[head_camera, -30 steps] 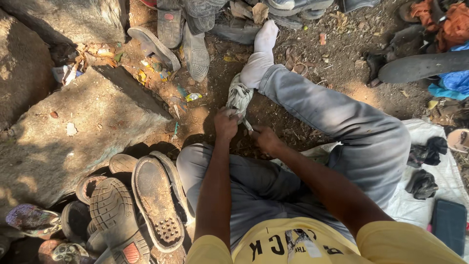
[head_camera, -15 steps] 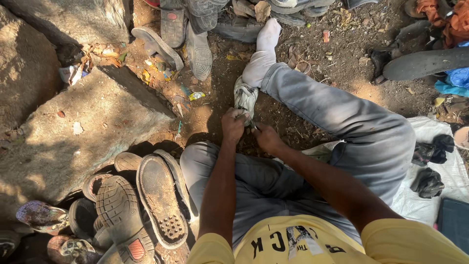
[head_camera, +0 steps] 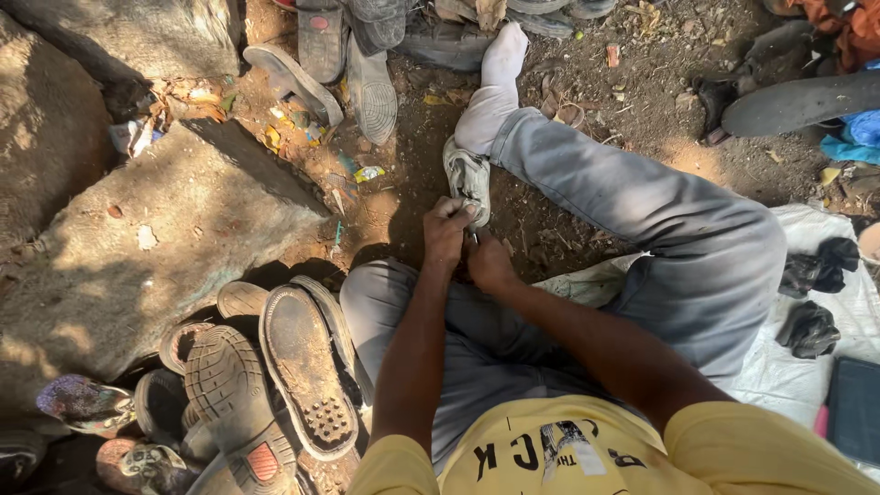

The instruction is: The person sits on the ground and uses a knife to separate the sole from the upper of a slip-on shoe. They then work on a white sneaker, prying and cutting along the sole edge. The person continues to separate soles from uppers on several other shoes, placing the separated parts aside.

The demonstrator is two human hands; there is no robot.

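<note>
Grey work item: small worn grey-white sneaker [head_camera: 468,177], sole side partly up, resting on the dirt ground [head_camera: 587,37] against the shin of the person's outstretched leg in grey trousers [head_camera: 632,197].
Left hand: left hand [head_camera: 446,233] curled tight on the sneaker's near end, fingers closed around it.
Right hand: right hand [head_camera: 489,266] fisted just below, touching the left; seems to pinch a thin dark tool or thread, too small to tell.
Slip risk: grip sits only on the shoe's edge, so a hard pull could likely twist it free into the dirt.
Poke risk: hands touch each other; if that is a pointed tool, a slip could jab the left fingers.
Visibility: deep shadow over the hands, so the work spot is hard to see.
Clutter: pile of upturned black rubber-soled shoes [head_camera: 275,385] beside the left knee, flat grey stone slab [head_camera: 137,266] further left, white plastic sheet [head_camera: 825,367] under the right thigh.
</note>
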